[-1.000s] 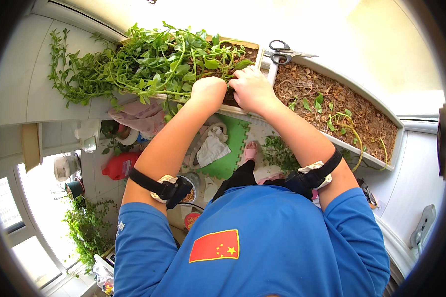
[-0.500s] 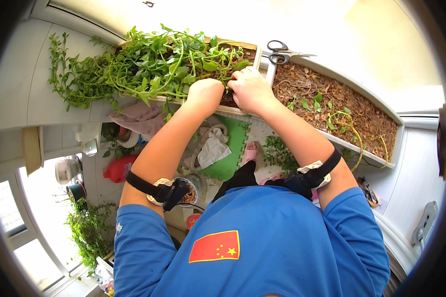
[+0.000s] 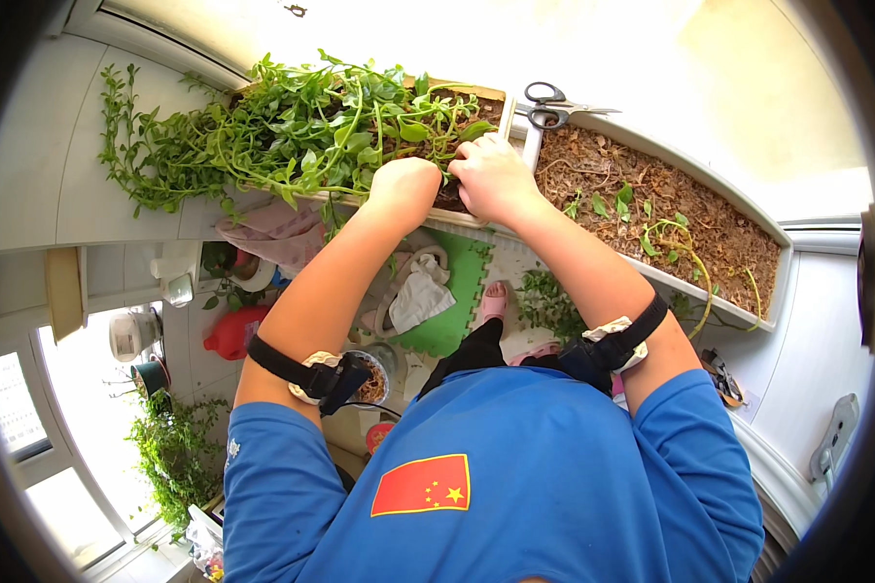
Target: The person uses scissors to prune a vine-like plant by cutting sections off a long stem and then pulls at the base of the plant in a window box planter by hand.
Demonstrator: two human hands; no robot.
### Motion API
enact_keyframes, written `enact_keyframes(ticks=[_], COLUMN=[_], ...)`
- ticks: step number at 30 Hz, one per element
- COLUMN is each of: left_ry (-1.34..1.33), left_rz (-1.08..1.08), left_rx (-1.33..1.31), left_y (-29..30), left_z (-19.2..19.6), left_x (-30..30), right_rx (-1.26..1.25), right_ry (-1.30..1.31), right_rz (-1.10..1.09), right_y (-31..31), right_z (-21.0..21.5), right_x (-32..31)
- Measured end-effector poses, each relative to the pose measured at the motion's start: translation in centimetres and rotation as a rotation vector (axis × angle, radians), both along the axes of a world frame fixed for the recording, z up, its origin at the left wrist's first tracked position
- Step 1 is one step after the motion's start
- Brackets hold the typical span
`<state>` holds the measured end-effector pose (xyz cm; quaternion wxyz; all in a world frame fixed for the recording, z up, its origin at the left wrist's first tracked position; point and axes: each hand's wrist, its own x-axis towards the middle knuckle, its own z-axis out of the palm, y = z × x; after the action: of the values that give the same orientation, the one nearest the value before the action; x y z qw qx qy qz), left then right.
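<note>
Both my hands are close together over the right end of a long planter with a pale rim. Leafy green plants with trailing stems fill most of it, and dark soil shows at that end. My left hand is closed like a fist, its fingertips hidden behind the back of the hand at the soil. Beside it, my right hand has its fingers curled down toward the soil and stems. Whatever either hand grips is hidden.
A second planter adjoins on the right, holding brown soil and a few sprigs. Black-handled scissors lie across its back left corner. Below are a green mat, a white cloth and a red container.
</note>
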<state>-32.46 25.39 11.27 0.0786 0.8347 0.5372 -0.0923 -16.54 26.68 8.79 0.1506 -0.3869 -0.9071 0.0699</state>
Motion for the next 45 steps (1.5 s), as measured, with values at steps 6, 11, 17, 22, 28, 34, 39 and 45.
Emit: enact_keyframes(ticks=[6,11,17,22,28,34,39,45], left_ry=[-0.017,-0.426,-1.02,-1.359,-1.623,-1.624,-1.595,-1.552], left_rz=[-0.007,0.011,0.529,0.919,0.99,0.846,0.837,0.83], left_rx=[0.004,0.241,0.485,0.393,0.244,0.223,0.261,0.279], left_y=[0.2,-2.3,-9.4,-9.6,-6.8,-6.1,-6.0,-6.3], left_z=[-0.3,2.8,1.6,-0.1,0.4,0.6,0.3,0.2], left_x=[-0.2,-0.8,-4.3,-5.6,-6.0,-5.1,-5.1,-5.3], right_rx=[-0.014,0.097,-0.115,-0.259,-0.314,-0.289,-0.34,-0.259], right_ry=[-0.001,0.216,0.373,0.186,0.072,0.008,-0.059,0.026], right_rz=[-0.004,-0.009,0.148,0.103,0.034,0.005,0.01,0.021], right_y=[0.0,-0.6,-3.9,-4.0,-4.4,-4.7,-4.5,-5.0], right_z=[0.2,0.8,2.3,0.9,1.3,0.7,0.9,0.9], right_x=[0.1,0.8,0.4,-1.6,-3.0,-3.0,-3.0,-2.4])
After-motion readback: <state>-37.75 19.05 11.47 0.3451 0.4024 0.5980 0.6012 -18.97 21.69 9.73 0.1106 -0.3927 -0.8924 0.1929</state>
